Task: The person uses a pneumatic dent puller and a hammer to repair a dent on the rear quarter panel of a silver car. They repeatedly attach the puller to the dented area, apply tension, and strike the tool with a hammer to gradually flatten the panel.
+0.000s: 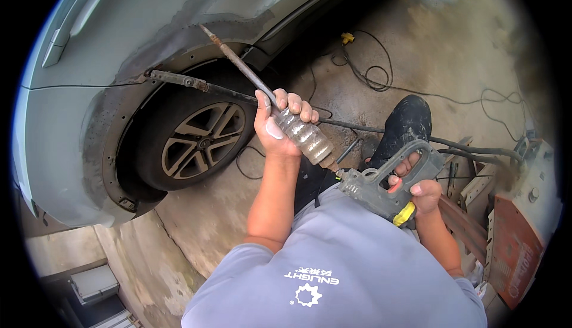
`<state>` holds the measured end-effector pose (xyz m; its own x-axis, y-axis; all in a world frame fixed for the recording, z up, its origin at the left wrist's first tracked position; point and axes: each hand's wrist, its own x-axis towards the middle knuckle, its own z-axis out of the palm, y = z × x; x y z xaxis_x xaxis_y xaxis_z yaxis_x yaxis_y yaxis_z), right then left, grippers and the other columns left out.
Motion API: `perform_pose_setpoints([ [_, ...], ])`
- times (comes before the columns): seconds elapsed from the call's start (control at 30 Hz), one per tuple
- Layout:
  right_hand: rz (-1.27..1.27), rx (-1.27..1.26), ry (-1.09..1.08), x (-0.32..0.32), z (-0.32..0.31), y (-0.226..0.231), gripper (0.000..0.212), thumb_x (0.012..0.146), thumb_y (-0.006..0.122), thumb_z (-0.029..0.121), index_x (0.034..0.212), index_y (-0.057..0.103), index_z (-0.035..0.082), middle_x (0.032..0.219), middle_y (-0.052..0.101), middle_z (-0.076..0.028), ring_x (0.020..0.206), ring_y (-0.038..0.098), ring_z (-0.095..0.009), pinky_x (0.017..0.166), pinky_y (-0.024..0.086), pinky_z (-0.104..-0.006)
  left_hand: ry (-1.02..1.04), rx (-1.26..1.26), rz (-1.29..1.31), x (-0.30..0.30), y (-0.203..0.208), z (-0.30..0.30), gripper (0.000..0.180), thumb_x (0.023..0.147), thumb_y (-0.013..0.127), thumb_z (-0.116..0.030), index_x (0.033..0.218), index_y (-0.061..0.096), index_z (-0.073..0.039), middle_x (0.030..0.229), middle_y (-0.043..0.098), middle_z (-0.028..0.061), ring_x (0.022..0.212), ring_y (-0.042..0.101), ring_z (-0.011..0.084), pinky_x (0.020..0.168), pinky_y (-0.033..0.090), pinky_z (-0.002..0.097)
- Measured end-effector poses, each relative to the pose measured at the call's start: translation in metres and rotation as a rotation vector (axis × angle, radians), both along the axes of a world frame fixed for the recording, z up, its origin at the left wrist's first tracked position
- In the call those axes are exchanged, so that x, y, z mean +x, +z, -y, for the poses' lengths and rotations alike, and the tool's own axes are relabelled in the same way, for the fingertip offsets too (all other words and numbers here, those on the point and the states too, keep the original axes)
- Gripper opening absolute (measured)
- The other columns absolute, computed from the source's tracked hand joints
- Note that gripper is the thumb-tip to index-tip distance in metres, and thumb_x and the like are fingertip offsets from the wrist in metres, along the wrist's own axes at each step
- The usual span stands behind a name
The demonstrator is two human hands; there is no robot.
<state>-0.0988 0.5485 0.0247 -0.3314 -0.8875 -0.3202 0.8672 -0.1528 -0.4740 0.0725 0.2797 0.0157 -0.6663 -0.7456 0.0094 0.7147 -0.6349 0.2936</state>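
Observation:
My left hand is wrapped round the ribbed metal weight of a slide hammer. Its long rod slants up and left, and the thin tip overlaps a sanded grey patch above the car's wheel arch; whether it touches the panel I cannot tell. At the rod's near end sits a dark dent-puller gun with a red trigger and a yellow piece. My right hand is closed on its handle, fingers through the guard by the trigger. A metal clamp bar is attached at the arch edge.
Below the arch is the car's wheel. A thick dark cable crosses from the clamp bar to a red and grey machine at right. A thin cord with a yellow connector lies on the concrete. My dark shoe stands nearby.

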Motion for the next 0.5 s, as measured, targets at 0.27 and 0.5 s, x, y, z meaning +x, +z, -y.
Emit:
perform_pose_setpoints([
  [0.27, 0.003, -0.008, 0.006, 0.000, -0.001, 0.001, 0.042, 0.056, 0.067, 0.002, 0.089, 0.046, 0.017, 0.087, 0.039, 0.003, 0.086, 0.045, -0.016, 0.087, 0.050, -0.0410, 0.003, -0.009, -0.014, -0.002, 0.000, 0.001, 0.054, 0.109, 0.040, -0.056, 0.080, 0.051, -0.011, 0.075, 0.059, 0.0082, 0.067, 0.058, 0.0286, 0.067, 0.049, 0.0439],
  [0.5, -0.072, -0.019, 0.032, 0.003, 0.005, 0.009, 0.040, 0.057, 0.069, 0.008, 0.084, 0.041, 0.019, 0.084, 0.037, 0.004, 0.083, 0.045, -0.016, 0.088, 0.046, -0.0402, 0.028, -0.024, 0.023, 0.000, 0.003, -0.001, 0.054, 0.108, 0.041, -0.056, 0.081, 0.051, -0.011, 0.075, 0.057, 0.0074, 0.066, 0.055, 0.0267, 0.066, 0.048, 0.0430],
])
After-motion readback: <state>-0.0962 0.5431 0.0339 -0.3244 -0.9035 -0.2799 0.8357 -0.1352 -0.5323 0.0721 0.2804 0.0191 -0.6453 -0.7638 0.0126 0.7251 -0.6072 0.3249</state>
